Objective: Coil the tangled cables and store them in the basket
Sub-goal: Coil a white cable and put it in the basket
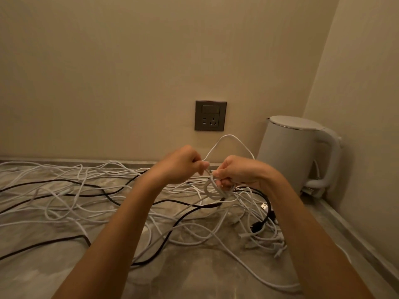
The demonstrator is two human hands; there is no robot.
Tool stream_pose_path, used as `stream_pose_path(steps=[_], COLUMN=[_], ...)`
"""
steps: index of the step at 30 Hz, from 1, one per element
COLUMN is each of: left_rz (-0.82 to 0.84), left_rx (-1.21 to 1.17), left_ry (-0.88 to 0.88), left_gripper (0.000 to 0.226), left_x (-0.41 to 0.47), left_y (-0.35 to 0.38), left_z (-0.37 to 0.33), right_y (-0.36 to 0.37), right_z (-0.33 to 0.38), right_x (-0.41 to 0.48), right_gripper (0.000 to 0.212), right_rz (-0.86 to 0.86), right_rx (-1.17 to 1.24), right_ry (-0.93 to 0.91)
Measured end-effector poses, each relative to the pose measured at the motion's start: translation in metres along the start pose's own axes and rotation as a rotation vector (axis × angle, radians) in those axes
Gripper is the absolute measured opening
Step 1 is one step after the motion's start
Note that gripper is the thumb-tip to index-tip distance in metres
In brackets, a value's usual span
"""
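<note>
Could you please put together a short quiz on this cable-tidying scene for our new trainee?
1. True or false: the kettle stands left of the wall socket.
2. Which of the hands grips the small white coil? A) left hand B) right hand
3. Fill in: the tangle on the counter mixes white cables with ___ ones.
Key: 1 false, it stands right of it; 2 B, the left hand pinches the loose strand; 3 black.
</note>
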State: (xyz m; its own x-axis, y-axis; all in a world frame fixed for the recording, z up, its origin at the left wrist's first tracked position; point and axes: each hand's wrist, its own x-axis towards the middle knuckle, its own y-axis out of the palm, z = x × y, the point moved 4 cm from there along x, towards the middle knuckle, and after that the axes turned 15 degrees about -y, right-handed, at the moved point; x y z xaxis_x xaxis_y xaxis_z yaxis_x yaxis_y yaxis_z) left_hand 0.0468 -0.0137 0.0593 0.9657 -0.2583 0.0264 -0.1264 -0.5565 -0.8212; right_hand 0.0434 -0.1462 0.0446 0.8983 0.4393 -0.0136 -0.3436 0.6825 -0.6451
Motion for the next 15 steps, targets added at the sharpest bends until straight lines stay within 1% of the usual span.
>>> stream_pose_path(steps=[4, 7, 11, 15], left_rz=[-0.12, -0.157, -0.125, -0.086], left_rx=[-0.11, -0.235, -0.304, -0.351], left_ry=[0.058, 0.091, 0.119, 0.065], left_gripper=[0.024, 0.019, 0.008, 0.01], left_x=[-0.005, -0.007, -0.01, -0.008], left_y=[-0.001, 0.0, -0.001, 0.0], left_z=[-0.014, -0.02, -0.022, -0.017], right_y=[-0.01, -0.018, -0.021, -0.023], right_z=[0.009, 0.013, 0.012, 0.004], right_x=[-0.004, -0.006, -0.002, 0.003], right_gripper=[0.036, 0.034, 0.031, 0.032], right_rz=[-0.157, -0.32, -0.558, -0.716], right_rx=[-0.097, -0.058, 0.157, 0.444], right_ry=[-0.033, -0.101, -0.219, -0.231])
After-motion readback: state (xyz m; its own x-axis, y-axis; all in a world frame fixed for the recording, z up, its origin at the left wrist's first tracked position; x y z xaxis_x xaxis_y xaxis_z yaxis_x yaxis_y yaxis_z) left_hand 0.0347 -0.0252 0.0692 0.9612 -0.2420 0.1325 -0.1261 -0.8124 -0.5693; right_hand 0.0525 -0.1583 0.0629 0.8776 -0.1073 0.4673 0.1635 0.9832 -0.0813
